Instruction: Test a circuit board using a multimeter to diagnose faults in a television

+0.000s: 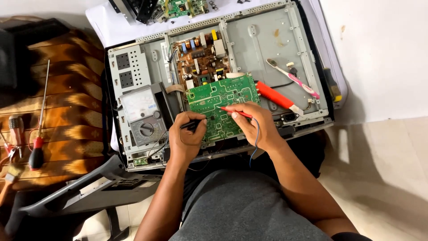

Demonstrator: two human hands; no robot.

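My left hand (pixel 187 136) grips a black test probe (pixel 192 123), its tip resting on the green circuit board (pixel 220 96). A red test probe (pixel 235 111) is pinched in my right hand (pixel 256 125), with its point touching the same board near the middle. The board lies inside an opened flat-screen chassis (pixel 263 40) with a grey metal back. A brown power board (pixel 200 60) sits just beyond the green one. An analogue multimeter (pixel 142 116) rests on the chassis left of my left hand, with thin leads running to the probes.
A red-handled soldering iron (pixel 276 97) and a pink toothbrush (pixel 294 78) lie on the chassis at right. A long screwdriver (pixel 40 120) and other tools rest on a brown patterned cloth at left. A small green board (pixel 185 8) sits at the top. Pale floor tiles at right.
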